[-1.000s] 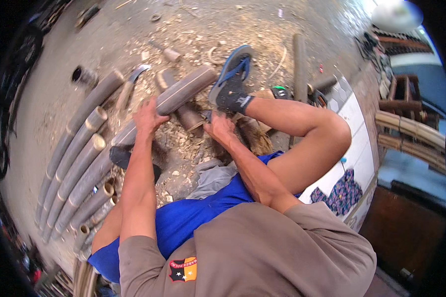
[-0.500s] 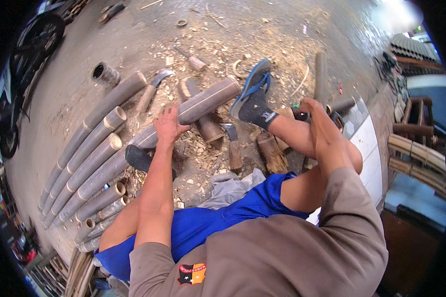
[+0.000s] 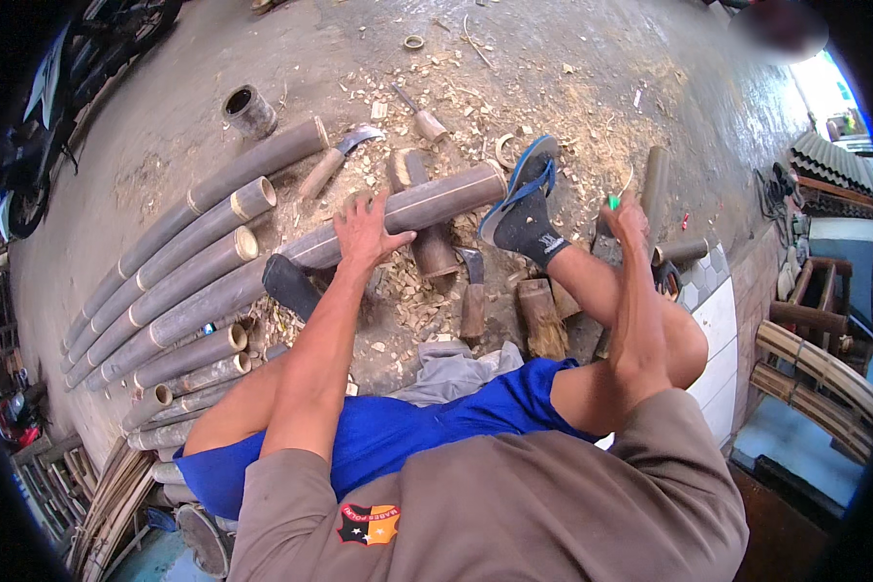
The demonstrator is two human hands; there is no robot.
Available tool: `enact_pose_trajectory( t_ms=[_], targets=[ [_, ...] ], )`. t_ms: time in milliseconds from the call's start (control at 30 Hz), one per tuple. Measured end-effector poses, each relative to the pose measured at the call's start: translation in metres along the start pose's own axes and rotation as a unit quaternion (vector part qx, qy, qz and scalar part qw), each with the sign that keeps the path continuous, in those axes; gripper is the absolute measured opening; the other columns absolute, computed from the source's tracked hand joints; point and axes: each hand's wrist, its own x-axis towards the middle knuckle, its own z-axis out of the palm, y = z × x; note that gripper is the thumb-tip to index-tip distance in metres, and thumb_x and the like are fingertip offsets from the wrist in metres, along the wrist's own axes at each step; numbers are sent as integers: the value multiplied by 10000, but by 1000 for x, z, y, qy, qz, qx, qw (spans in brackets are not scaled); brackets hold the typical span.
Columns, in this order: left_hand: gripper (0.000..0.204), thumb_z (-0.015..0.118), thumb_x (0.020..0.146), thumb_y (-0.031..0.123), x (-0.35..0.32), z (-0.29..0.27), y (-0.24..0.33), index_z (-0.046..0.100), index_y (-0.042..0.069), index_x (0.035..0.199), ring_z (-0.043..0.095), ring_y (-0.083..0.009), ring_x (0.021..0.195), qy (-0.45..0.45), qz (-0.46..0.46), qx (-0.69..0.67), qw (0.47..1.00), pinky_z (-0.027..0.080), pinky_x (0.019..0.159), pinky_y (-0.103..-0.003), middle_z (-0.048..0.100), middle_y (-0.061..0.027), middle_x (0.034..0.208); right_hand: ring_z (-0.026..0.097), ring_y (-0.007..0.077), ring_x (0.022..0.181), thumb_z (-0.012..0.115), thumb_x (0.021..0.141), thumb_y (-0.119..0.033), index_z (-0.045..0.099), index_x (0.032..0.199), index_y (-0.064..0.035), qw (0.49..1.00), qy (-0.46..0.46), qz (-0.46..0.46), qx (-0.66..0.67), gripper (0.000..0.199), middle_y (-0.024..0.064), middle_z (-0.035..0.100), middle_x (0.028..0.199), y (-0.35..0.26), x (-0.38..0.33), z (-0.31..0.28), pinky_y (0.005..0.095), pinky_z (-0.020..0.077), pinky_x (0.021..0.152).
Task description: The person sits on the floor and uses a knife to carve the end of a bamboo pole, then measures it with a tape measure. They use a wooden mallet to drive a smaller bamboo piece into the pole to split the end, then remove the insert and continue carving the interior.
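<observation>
A long bamboo pole (image 3: 417, 206), with a pale line along its top, lies across a wooden block (image 3: 436, 254). On the pole rests my left hand (image 3: 362, 231), palm down with fingers spread. My right hand (image 3: 630, 218) is out beyond my right knee, its fingers closed around a small thing with a bright green end (image 3: 613, 202); the rest of it is hidden. Beyond the pole lie a curved-blade knife (image 3: 332, 167) with a wooden handle and a thin spiked tool (image 3: 422, 116). A second curved knife (image 3: 472, 299) lies on the near side of the pole.
Several bamboo poles (image 3: 179, 264) fan out at the left. A dark pot (image 3: 249, 112) stands behind them. My sandalled right foot (image 3: 526, 199) is by the pole's far end. Wood chips cover the floor. A short log (image 3: 541, 315) and a bamboo tube (image 3: 655, 184) are at the right.
My right hand has moved a little farther out, with the green end now at its fingers. The left hand stays on the pole, its fingers spread wider. The whole view has shifted.
</observation>
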Motion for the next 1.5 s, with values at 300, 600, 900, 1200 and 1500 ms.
enact_pose_trajectory(
  t_ms=[300,600,900,1200,1500],
  targets=[
    [1044,876,711,475,-25,-19,103,403,113,1569,465,-425,1384,-28,252,-330,909,395,1166,-470,476,-250,1492,667,173,903,758,864,-313,636,1277,16,836,-233,-87,489,542,125,701,1062,-155,-157,13,322,555,751],
    [839,815,769,380,-40,-15,50,496,92,1490,639,-230,1142,-231,88,-408,879,505,988,-368,651,-153,1298,645,166,639,666,1007,-339,636,1072,-34,680,-479,-15,555,313,52,655,811,-170,-193,45,299,560,566],
    [763,770,872,491,-7,-39,9,498,268,1549,593,-276,1208,-245,101,-333,905,458,1054,-409,656,-144,1300,625,210,568,669,975,-179,630,1004,11,596,-375,90,704,196,72,614,685,-170,-125,60,356,526,502],
    [652,739,886,480,-15,-62,-35,510,461,1497,580,-467,1265,-154,66,-97,981,483,1065,-497,514,-316,1380,611,148,571,667,983,-306,661,994,48,870,-176,-75,454,354,58,601,712,-166,-41,64,318,567,505],
    [659,735,890,448,-15,-54,-42,509,435,1509,622,-434,1148,-147,96,-76,981,500,1007,-495,559,-261,1247,731,383,661,624,988,-462,699,937,18,962,89,-179,188,488,227,713,742,-143,-107,119,516,586,615]
  ],
)
